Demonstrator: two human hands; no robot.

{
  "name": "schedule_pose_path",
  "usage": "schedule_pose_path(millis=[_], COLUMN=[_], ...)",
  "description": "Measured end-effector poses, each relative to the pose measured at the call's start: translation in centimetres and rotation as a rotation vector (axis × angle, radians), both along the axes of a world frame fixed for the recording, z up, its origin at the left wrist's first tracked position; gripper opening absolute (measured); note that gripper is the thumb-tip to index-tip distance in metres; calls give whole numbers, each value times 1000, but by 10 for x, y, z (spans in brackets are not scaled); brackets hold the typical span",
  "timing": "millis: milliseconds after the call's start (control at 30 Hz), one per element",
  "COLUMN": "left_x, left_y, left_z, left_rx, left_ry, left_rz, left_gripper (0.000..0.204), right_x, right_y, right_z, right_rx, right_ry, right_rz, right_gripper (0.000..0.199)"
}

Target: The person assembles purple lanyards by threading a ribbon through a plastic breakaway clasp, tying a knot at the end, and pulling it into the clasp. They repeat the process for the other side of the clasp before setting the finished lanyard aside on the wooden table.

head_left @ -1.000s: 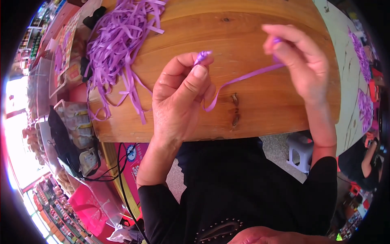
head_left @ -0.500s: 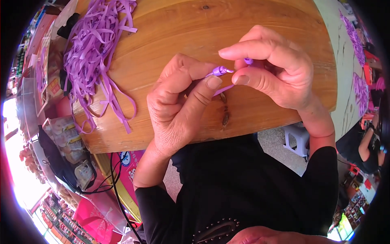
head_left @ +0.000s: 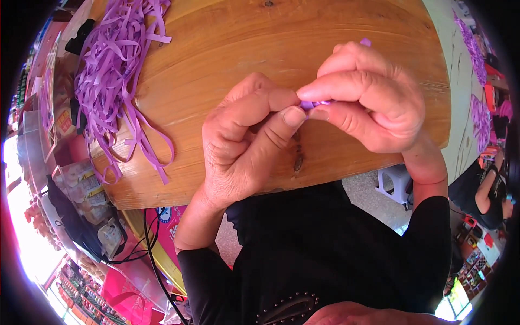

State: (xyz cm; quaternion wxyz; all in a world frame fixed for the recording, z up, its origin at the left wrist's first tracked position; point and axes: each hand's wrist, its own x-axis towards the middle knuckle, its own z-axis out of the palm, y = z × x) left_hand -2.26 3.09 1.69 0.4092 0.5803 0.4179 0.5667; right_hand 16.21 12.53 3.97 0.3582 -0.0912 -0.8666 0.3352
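Observation:
Over the wooden tabletop point(head_left: 227, 43), my two hands meet at the fingertips. Between them shows a small purple plastic connector point(head_left: 314, 104), mostly covered by fingers. My left hand point(head_left: 238, 135) pinches its left part between thumb and index finger. The right part sits in the pinch of my right hand point(head_left: 374, 103), whose thumb and index finger close on it. A bit of purple point(head_left: 366, 42) pokes out above my right knuckles; I cannot tell what it belongs to. To the left lies a heap of flat purple ribbons point(head_left: 111, 70), several strands trailing toward the table's near edge.
More purple ribbons point(head_left: 481, 122) lie on a pale surface point(head_left: 444, 24) at the right. A light plastic stool point(head_left: 394, 184) stands below the table. Black cables point(head_left: 149, 238) hang at lower left. Another person point(head_left: 487, 189) is at the far right.
The right hand has come against the left. The connector's narrow tip, bare before, is now hidden between the fingers, and the gap between the two purple pieces is gone.

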Motion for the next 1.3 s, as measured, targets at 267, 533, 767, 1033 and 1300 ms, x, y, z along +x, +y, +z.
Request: schedule_pose_path(millis=[267,533,767,1033,1300], left_x=[3,8,6,1,-1], left_y=[-1,-1,-1,-3,-1], left_z=[-4,-4,-11,-12,-16], left_rx=[-48,-219,-261,-237,-136], left_ry=[-111,-373,-357,-292,-262], left_rz=[40,69,111,149,159], left_gripper=[9,16,17,18,16], right_x=[-1,-5,-5,-5,-2], right_y=[2,5,2,1,-5], right_z=[-5,-7,-12,-7,-15], right_rx=[-23,26,-2,-89,-423], right_ry=[33,-6,-41,-116,14], right_rz=[-5,-82,-72,-90,-108], right_gripper=[24,27,36,42,25])
